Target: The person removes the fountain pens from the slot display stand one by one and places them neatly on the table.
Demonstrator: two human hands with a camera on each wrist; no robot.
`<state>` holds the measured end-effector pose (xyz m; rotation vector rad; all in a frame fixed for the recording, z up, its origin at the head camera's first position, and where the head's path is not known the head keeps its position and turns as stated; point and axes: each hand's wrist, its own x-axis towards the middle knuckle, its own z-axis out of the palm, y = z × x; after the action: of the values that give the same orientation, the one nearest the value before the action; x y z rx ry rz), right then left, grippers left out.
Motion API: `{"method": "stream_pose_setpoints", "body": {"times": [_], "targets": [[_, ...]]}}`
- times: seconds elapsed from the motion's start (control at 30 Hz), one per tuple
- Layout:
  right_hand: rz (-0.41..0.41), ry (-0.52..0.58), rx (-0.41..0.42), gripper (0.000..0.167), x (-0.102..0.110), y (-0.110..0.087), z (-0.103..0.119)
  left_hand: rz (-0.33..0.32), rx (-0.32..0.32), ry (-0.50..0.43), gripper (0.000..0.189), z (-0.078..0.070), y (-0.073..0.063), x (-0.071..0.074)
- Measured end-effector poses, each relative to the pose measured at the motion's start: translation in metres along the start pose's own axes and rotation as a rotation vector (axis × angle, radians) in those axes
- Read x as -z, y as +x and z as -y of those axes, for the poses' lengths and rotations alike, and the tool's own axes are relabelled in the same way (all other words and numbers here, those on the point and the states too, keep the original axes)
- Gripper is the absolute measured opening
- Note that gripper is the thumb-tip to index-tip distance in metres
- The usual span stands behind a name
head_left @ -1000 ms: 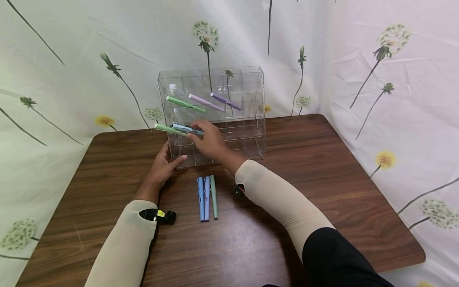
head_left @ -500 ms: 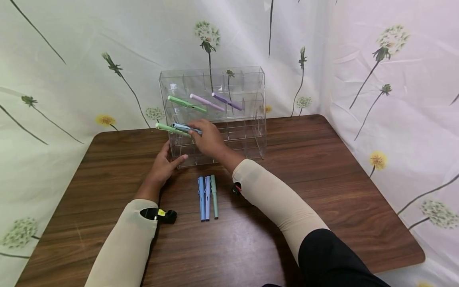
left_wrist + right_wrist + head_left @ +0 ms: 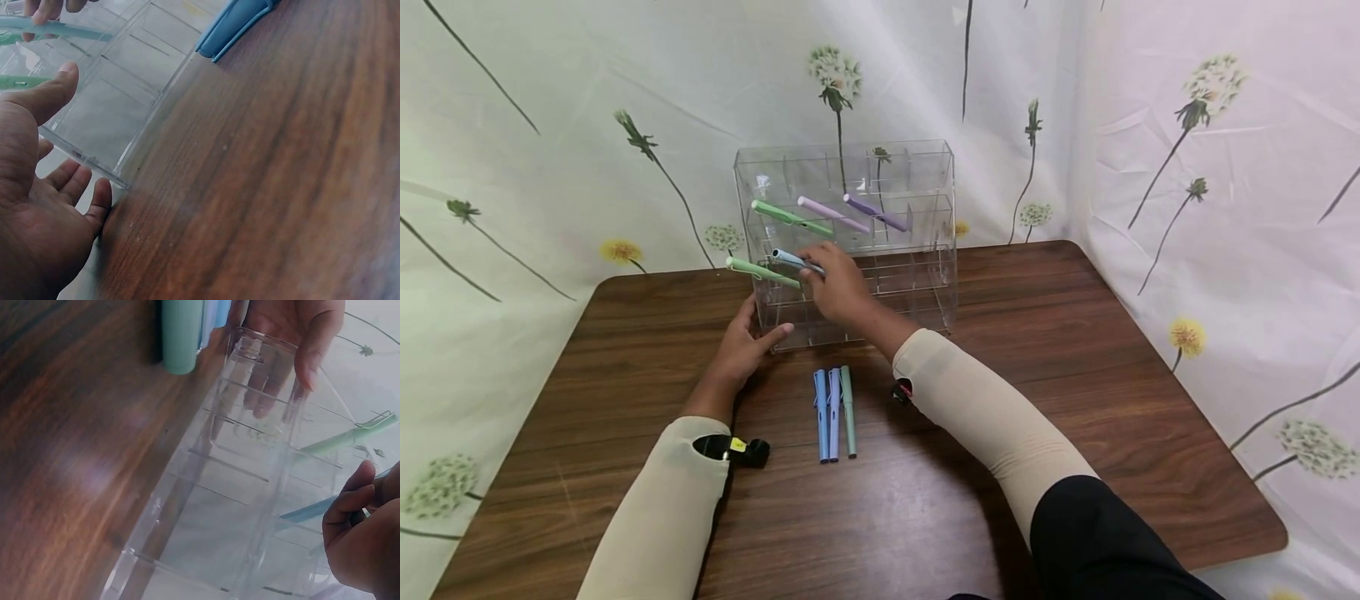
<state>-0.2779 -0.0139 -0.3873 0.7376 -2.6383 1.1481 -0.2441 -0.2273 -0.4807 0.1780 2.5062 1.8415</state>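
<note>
A clear tiered pen rack (image 3: pixel 931 225) stands at the back of the table. My right hand (image 3: pixel 841 287) pinches a light blue pen (image 3: pixel 786 257) between thumb and fingers, over the rack's lower tier; in the right wrist view the pen's lower end overlaps the compartments. Just left of it, a light green pen (image 3: pixel 747 267) leans in that tier. My left hand (image 3: pixel 735 350) holds the rack's lower left corner, thumb in front and fingers along the outer side. Higher up, a green pen (image 3: pixel 786 215), a pink pen (image 3: pixel 831 212) and a purple pen (image 3: pixel 874 212) lie slanted in the tier.
On the table (image 3: pixel 1045 392) in front of the rack lie a blue pen (image 3: pixel 822 417), a lavender pen (image 3: pixel 834 415) and a grey-green pen (image 3: pixel 848 412), side by side. A dandelion-print cloth (image 3: pixel 685 100) hangs close behind the rack.
My right hand has raised the light blue pen slightly and shifted it rightward, away from the light green pen. My left hand and the other pens have stayed in place.
</note>
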Motion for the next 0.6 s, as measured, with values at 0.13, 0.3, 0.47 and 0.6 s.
{"method": "stream_pose_setpoints", "body": {"times": [0.13, 0.3, 0.47, 0.6], "targets": [[0.008, 0.02, 0.008, 0.036, 0.006, -0.004, 0.003, 0.001, 0.013, -0.008, 0.099, 0.0, -0.001, -0.001], [-0.011, 0.041, 0.07, 0.037, 0.014, -0.008, 0.008, -0.004, -0.003, 0.006, 0.098, -0.001, -0.001, -0.002], [-0.046, 0.027, 0.201, 0.033, 0.022, -0.014, 0.013, 0.0, 0.0, 0.001, 0.096, -0.003, -0.001, -0.001], [-0.098, 0.0, 0.337, 0.031, 0.029, -0.019, 0.017, 0.002, 0.003, 0.007, 0.096, -0.002, 0.0, 0.0]]}}
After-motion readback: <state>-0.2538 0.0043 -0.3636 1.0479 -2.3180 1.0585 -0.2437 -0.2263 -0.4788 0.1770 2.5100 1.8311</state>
